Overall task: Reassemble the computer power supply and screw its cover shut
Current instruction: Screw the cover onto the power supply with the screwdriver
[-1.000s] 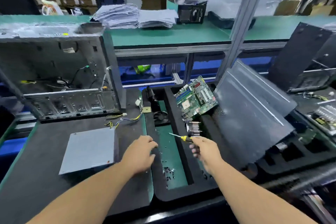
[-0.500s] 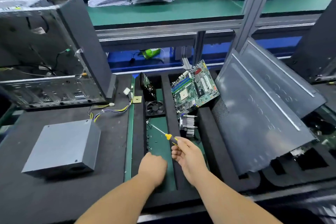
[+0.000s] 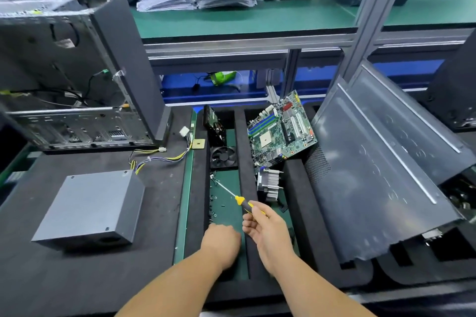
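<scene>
On the dark worktop [image 3: 64, 280], head view: the grey power supply [image 3: 90, 208] lies cover-up at left, well apart from both hands; its cable bundle [image 3: 159, 159] trails behind. The right hand [image 3: 268, 229] pinches a yellow-handled screwdriver [image 3: 240, 201]; the left hand [image 3: 221, 242] reaches curled into the green tray [image 3: 231, 213] near loose screws [image 3: 213, 203], contents hidden. Judged stiff, fairly heavy, smooth-sided; best gripped across opposite side walls, not by the cables.
</scene>
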